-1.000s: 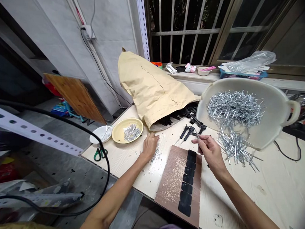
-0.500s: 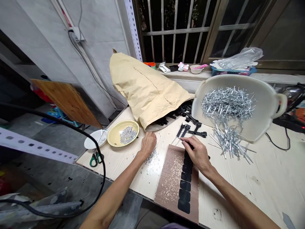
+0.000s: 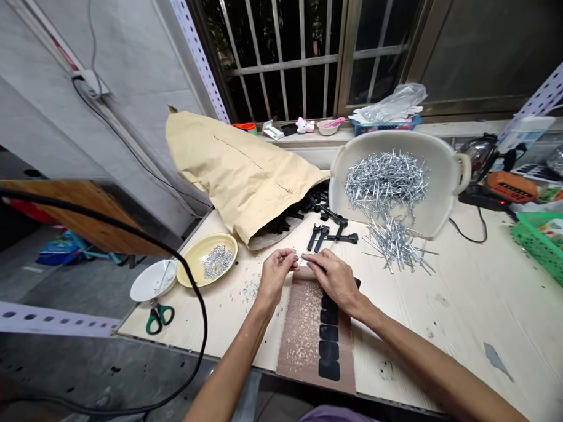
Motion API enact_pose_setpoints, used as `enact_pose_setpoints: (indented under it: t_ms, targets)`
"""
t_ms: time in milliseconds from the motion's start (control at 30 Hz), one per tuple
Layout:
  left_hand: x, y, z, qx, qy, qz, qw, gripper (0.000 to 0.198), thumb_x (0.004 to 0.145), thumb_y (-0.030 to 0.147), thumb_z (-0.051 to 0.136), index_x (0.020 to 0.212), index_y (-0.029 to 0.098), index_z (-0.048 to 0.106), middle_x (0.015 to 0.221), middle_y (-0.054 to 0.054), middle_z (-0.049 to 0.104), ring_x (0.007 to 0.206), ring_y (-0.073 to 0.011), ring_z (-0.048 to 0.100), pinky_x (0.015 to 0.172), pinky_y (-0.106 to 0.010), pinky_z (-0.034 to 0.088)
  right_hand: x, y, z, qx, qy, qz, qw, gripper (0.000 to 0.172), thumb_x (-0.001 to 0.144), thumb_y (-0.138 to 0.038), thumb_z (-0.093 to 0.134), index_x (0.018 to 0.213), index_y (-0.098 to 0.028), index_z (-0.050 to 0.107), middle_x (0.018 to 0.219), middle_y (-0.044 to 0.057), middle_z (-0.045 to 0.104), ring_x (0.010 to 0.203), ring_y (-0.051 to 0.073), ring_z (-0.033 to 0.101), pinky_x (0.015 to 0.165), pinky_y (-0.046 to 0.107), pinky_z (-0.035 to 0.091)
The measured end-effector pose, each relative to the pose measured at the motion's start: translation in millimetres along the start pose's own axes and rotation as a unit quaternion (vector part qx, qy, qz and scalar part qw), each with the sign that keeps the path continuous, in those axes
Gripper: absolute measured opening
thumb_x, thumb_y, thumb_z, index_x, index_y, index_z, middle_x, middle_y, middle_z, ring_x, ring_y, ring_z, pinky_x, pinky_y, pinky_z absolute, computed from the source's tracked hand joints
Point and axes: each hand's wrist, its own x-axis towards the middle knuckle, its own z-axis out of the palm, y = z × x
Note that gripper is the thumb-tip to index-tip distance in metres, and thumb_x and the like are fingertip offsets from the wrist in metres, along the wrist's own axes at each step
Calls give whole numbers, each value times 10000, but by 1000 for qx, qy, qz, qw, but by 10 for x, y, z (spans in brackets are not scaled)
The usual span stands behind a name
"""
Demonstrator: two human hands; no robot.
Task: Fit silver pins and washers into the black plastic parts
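My left hand [image 3: 276, 271] and my right hand [image 3: 333, 275] meet over the far end of a brown perforated board [image 3: 305, 322] that carries a column of black pads. Between the fingertips of both hands is a thin metal pin [image 3: 302, 257]. My left fingers pinch something tiny at its left end, too small to tell. Small silver washers [image 3: 248, 290] lie scattered on the table just left of my left hand. Black plastic parts [image 3: 329, 232] lie beyond my hands.
A tipped cream tub [image 3: 442, 179] spills metal pins [image 3: 391, 239] onto the table. A tan paper sack [image 3: 236, 172] lies at the back left. A yellow bowl of washers [image 3: 206, 267], a white dish [image 3: 153, 280] and green scissors [image 3: 158, 317] sit near the left edge. A green basket [image 3: 546, 242] stands right.
My left hand lifted off the scattered washers and came to my right hand. My right hand moved left with the pin. The camera view swung to the right.
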Motion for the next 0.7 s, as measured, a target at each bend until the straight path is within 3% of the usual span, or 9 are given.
enact_pose_setpoints:
  t_ms: [267,367,533,700]
  targets:
    - [15,6,95,-3,3,-5,1000,265,710,341,667,862,127,638,758,-23,630,654,-100,579,696,-260,487,14,18,-45,7,19,12,1000,297,916,-290,434,1145,-301,623,863,23,589,762,152,582,673,258,448]
    - [58,-61,24,90,37,20,995,253,725,338,648,866,129,660,792,-46,652,674,-121,593,689,-268,487,28,91,-129,41,60,26,997,287,910,-297,448,1128,-273,633,905,31,614,832,163,590,741,276,457]
    - [62,-161,-90,302,11,89,949,211,795,306,569,874,163,703,907,-75,683,825,-180,618,711,-284,477,-79,332,-416,54,106,53,992,278,900,-309,476,1118,-249,639,975,46,637,897,180,589,785,315,462]
    - [91,-183,-43,391,-17,152,907,227,837,295,522,882,170,705,887,-76,686,835,-191,617,714,-301,471,-289,607,-803,16,159,102,982,285,891,-323,495,1112,-222,644,930,47,645,811,168,584,700,298,463]
